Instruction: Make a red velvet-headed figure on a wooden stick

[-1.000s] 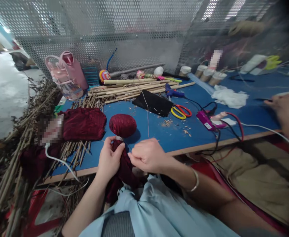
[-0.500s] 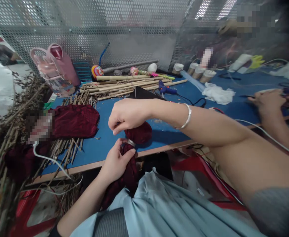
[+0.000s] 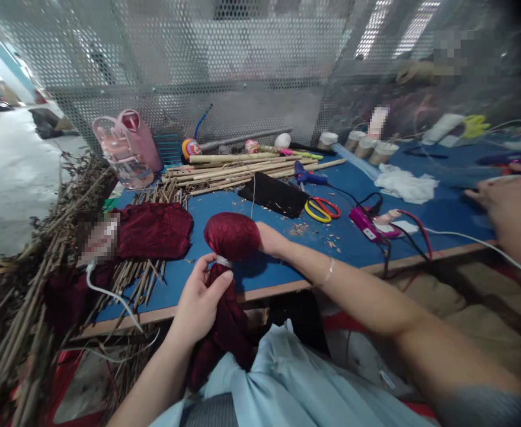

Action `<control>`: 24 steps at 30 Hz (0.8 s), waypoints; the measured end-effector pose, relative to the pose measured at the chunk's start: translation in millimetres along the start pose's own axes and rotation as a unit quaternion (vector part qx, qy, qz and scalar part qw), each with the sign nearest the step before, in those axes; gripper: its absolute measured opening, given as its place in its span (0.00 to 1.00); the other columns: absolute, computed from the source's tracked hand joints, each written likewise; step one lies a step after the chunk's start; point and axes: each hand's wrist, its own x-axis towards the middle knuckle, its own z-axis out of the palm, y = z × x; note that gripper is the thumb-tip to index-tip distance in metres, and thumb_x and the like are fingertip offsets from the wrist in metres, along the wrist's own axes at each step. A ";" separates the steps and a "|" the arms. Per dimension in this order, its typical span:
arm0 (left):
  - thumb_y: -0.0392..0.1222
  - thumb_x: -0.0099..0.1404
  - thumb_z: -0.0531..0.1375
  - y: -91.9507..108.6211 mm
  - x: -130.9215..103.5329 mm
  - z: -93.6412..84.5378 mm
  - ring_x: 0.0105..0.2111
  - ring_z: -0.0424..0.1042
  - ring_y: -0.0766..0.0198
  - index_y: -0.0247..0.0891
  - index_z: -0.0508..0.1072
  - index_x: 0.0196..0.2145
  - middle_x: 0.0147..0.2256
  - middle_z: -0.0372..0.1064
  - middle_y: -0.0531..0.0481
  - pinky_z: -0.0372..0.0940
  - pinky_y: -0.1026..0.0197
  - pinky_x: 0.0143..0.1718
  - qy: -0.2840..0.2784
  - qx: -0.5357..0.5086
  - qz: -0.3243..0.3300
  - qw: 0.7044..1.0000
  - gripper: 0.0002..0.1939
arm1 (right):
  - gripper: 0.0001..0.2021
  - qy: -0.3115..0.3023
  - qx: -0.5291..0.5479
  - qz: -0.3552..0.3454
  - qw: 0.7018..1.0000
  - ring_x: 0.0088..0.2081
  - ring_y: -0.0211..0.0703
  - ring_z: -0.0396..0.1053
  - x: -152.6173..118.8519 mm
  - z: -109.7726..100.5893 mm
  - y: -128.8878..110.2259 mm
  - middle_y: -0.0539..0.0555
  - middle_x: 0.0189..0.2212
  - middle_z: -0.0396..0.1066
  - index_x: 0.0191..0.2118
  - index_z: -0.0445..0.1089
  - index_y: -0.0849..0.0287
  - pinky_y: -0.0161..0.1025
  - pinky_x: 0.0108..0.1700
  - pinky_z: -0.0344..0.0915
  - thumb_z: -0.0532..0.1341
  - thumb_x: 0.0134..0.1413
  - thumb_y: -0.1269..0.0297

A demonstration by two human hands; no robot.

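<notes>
A dark red cloth (image 3: 228, 302) hangs over the table's front edge, its upper end bulging into a rounded, stuffed ball (image 3: 231, 234). Just below the ball, a narrow whitish band (image 3: 223, 261) circles the gathered neck. My left hand (image 3: 202, 296) is closed around the neck, thumb and fingers pinching at the band. Behind the ball's right side reaches my right hand (image 3: 269, 238); its fingers are hidden by the ball. A thin pale string (image 3: 253, 196) runs up from the ball's far side toward a black cloth (image 3: 273, 193).
Red and yellow scissors (image 3: 322, 209), a blue glue gun (image 3: 308, 175) and a purple device (image 3: 367, 224) lie to the right. Dry sticks (image 3: 242, 169) line the back. Another dark red cloth (image 3: 157, 231) and a phone with a cable lie left. A co-worker's hand (image 3: 509, 196) is far right.
My right hand has passed from above and in front of the ball to behind its right side, uncovering the ball, scissors and black cloth. My left hand keeps its hold. The view has shifted.
</notes>
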 end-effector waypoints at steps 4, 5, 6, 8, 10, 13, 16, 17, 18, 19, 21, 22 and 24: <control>0.46 0.55 0.63 0.2 11.4 -10.1 0.31 0.69 0.67 0.40 0.64 0.40 0.33 0.70 0.54 0.62 0.65 0.35 0.056 0.001 0.032 0.998 0.17 | 0.24 0.024 0.011 0.059 0.998 0.19 0.29 0.45 -40.8 2.5 -12.8 0.44 0.14 0.44 0.14 0.50 0.61 0.30 0.21 0.45 0.53 0.55 0.53; 0.46 0.55 0.63 0.2 13.2 -10.1 0.31 0.68 0.67 0.40 0.64 0.40 0.33 0.70 0.54 0.62 0.65 0.36 0.059 0.007 0.035 0.998 0.17 | 0.24 0.069 0.008 0.063 0.996 0.19 0.29 0.44 -48.6 4.9 -19.3 0.44 0.14 0.42 0.15 0.48 0.60 0.30 0.22 0.44 0.55 0.54 0.53; 0.46 0.55 0.63 0.1 14.5 -9.2 0.32 0.68 0.67 0.40 0.64 0.40 0.33 0.70 0.54 0.62 0.64 0.36 0.060 0.015 0.036 0.997 0.17 | 0.25 0.112 0.004 0.054 0.992 0.19 0.29 0.43 -55.2 8.0 -26.4 0.44 0.15 0.40 0.15 0.45 0.60 0.31 0.22 0.43 0.56 0.53 0.55; 0.45 0.55 0.63 -0.4 16.0 -5.9 0.32 0.68 0.67 0.39 0.64 0.40 0.33 0.69 0.54 0.62 0.65 0.35 0.063 0.030 0.038 0.997 0.17 | 0.25 0.157 -0.009 -0.006 0.988 0.19 0.28 0.42 -64.9 15.1 -40.0 0.44 0.14 0.40 0.14 0.42 0.60 0.32 0.22 0.43 0.56 0.54 0.60; 0.45 0.55 0.63 -1.3 16.6 -3.1 0.31 0.68 0.67 0.38 0.64 0.40 0.33 0.69 0.53 0.61 0.65 0.34 0.067 0.046 0.045 0.996 0.16 | 0.23 0.159 -0.040 -0.090 0.982 0.18 0.29 0.43 -70.8 20.3 -49.8 0.44 0.13 0.42 0.14 0.42 0.61 0.33 0.23 0.43 0.54 0.54 0.67; 0.44 0.57 0.61 -4.1 16.2 -3.0 0.29 0.67 0.67 0.39 0.64 0.40 0.32 0.68 0.54 0.60 0.65 0.31 0.064 0.088 0.057 0.992 0.15 | 0.20 0.128 -0.123 -0.196 0.964 0.19 0.31 0.44 -73.7 18.0 -56.7 0.46 0.12 0.47 0.13 0.47 0.61 0.34 0.25 0.45 0.53 0.52 0.72; 0.45 0.58 0.59 -10.6 15.0 -4.5 0.24 0.64 0.68 0.39 0.64 0.39 0.27 0.65 0.56 0.58 0.66 0.28 0.048 0.154 0.057 0.985 0.13 | 0.17 0.027 -0.230 -0.264 0.936 0.19 0.32 0.49 -65.1 0.4 -65.2 0.48 0.13 0.56 0.14 0.56 0.61 0.36 0.26 0.45 0.53 0.51 0.71; 0.44 0.59 0.59 -13.4 14.4 -4.2 0.24 0.63 0.68 0.39 0.64 0.39 0.26 0.64 0.56 0.58 0.65 0.27 0.036 0.176 0.058 0.982 0.12 | 0.16 -0.023 -0.261 -0.276 0.925 0.20 0.32 0.51 -58.8 -7.7 -70.4 0.49 0.15 0.59 0.15 0.60 0.61 0.36 0.26 0.44 0.53 0.52 0.69; 0.44 0.59 0.58 -16.3 13.9 -3.3 0.24 0.63 0.68 0.39 0.64 0.39 0.26 0.64 0.56 0.58 0.65 0.27 0.021 0.196 0.060 0.979 0.11 | 0.15 -0.077 -0.285 -0.283 0.913 0.21 0.33 0.54 -50.8 -16.2 -76.8 0.50 0.16 0.63 0.17 0.63 0.61 0.36 0.26 0.44 0.53 0.52 0.68; 0.44 0.60 0.58 -19.0 13.3 -1.8 0.25 0.63 0.67 0.39 0.64 0.39 0.27 0.65 0.55 0.58 0.65 0.28 0.004 0.210 0.064 0.976 0.11 | 0.13 -0.130 -0.303 -0.281 0.901 0.22 0.34 0.56 -41.6 -24.4 -84.0 0.51 0.18 0.65 0.18 0.65 0.61 0.36 0.26 0.44 0.54 0.52 0.66; 0.44 0.60 0.57 -23.1 12.3 2.2 0.27 0.65 0.66 0.39 0.65 0.41 0.29 0.66 0.54 0.59 0.64 0.30 -0.018 0.220 0.074 0.972 0.12 | 0.12 -0.223 -0.327 -0.264 0.879 0.24 0.35 0.60 -21.0 -37.8 -98.8 0.52 0.21 0.69 0.21 0.68 0.61 0.35 0.26 0.44 0.54 0.51 0.65; 0.44 0.60 0.57 -24.4 12.0 4.2 0.28 0.66 0.65 0.38 0.65 0.42 0.29 0.67 0.53 0.60 0.63 0.31 -0.021 0.219 0.077 0.973 0.13 | 0.11 -0.258 -0.338 -0.255 0.868 0.25 0.36 0.61 -10.8 -42.2 -105.1 0.53 0.22 0.70 0.23 0.70 0.61 0.35 0.26 0.45 0.54 0.51 0.65; 0.43 0.59 0.58 -25.5 11.5 7.2 0.30 0.68 0.64 0.38 0.65 0.43 0.30 0.69 0.53 0.61 0.63 0.33 -0.015 0.213 0.076 0.974 0.14 | 0.12 -0.303 -0.361 -0.248 0.846 0.25 0.36 0.63 7.2 -46.1 -114.2 0.53 0.24 0.72 0.25 0.71 0.60 0.34 0.27 0.45 0.53 0.52 0.65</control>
